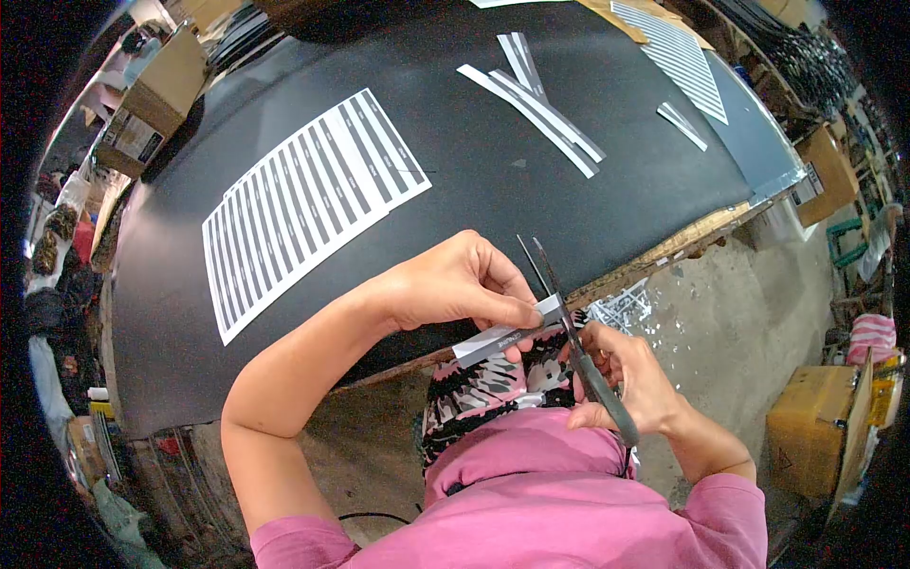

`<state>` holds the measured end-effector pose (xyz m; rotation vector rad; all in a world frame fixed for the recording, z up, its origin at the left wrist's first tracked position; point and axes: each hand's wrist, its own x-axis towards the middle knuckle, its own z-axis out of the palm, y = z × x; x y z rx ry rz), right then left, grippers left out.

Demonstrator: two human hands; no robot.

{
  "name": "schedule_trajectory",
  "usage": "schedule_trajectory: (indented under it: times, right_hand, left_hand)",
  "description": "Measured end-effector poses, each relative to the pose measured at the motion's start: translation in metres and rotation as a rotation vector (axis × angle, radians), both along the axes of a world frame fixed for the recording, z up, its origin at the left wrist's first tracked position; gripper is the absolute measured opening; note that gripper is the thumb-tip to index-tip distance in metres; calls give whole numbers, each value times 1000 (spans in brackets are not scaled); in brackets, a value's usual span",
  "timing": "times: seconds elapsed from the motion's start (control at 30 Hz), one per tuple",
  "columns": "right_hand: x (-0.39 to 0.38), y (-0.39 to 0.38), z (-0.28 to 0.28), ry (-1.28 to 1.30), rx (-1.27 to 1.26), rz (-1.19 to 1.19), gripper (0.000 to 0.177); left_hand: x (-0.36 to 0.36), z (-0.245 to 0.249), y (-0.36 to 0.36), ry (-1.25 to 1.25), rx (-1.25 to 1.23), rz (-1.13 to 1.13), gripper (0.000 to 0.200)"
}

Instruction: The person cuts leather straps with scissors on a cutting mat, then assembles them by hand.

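Between the thumb and fingers of my left hand [479,289] is a short grey and white printed strip [491,343], held over my lap at the table's front edge. My right hand [630,377] grips dark-handled scissors [592,375]. Their blades point up and away from me, slightly parted, and cross the right end of the strip. Striped printed sheets [308,213] lie on the black table top at the left. Several longer cut strips [545,119] lie crossed on the table further back.
A small strip pair [682,127] and another striped sheet [678,57] lie at the table's right. Paper scraps [626,308] litter the floor [720,322] beside my right hand. Cardboard boxes stand at the left [156,104] and lower right [810,431].
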<state>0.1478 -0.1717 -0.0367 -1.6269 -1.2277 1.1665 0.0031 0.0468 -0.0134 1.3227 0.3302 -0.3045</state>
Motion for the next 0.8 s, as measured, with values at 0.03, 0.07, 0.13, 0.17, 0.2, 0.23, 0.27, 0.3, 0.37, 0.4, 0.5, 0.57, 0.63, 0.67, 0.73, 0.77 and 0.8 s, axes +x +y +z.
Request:
schedule_trajectory:
  times: [0.03, 0.07, 0.13, 0.17, 0.2, 0.23, 0.27, 0.3, 0.37, 0.4, 0.5, 0.57, 0.63, 0.67, 0.73, 0.77, 0.8]
  right_hand:
    - [0, 0, 1, 0, 0, 0, 75]
    - [-1, 0, 1, 4, -1, -3, 75]
    - [-1, 0, 1, 9, -3, -7, 76]
    - [-1, 0, 0, 17, -3, -8, 76]
    - [-1, 0, -1, 25, -2, -9, 77]
    - [-1, 0, -1, 25, -3, -8, 77]
    - [-1, 0, -1, 25, 0, -8, 77]
    - [-1, 0, 0, 24, 2, -7, 78]
    - [-1, 1, 2, 35, 1, -10, 78]
    - [-1, 1, 3, 46, 1, -12, 77]
    - [-1, 1, 4, 47, -31, -8, 77]
    - [-1, 1, 4, 37, -10, -8, 76]
    - [-2, 0, 5, 28, 9, -5, 74]
    - [-2, -1, 4, 58, -11, -21, 71]
    - [-6, -1, 5, 92, -28, -21, 69]
    - [-8, 0, 6, 123, 16, -48, 66]
    - [-9, 0, 7, 154, 60, -78, 64]
  left_hand:
    - [0, 0, 0, 0, 0, 0, 20]
    - [0, -1, 0, -3, -8, -1, 20]
    - [0, -1, 1, -5, -16, -2, 20]
    - [0, -1, 0, -6, -16, -3, 20]
    - [0, -1, 0, -6, -16, -3, 21]
    - [0, -1, 0, -7, -17, -3, 21]
    - [0, -1, 0, -6, -12, -1, 21]
    - [0, -1, 0, -6, -8, 1, 21]
    - [0, 0, 0, -5, -11, 2, 21]
    - [0, 0, 0, -5, -14, 4, 20]
    - [0, 1, 0, 3, -20, 3, 20]
    - [0, 2, 0, 5, -25, 9, 20]
    - [0, 3, -1, 7, -31, 19, 19]
    - [1, 4, -1, 3, -1, 9, 19]
    - [0, 3, -1, 4, 33, 16, 18]
    - [0, -2, 0, -24, 47, 7, 18]
    - [0, -4, 1, -53, 62, -6, 18]
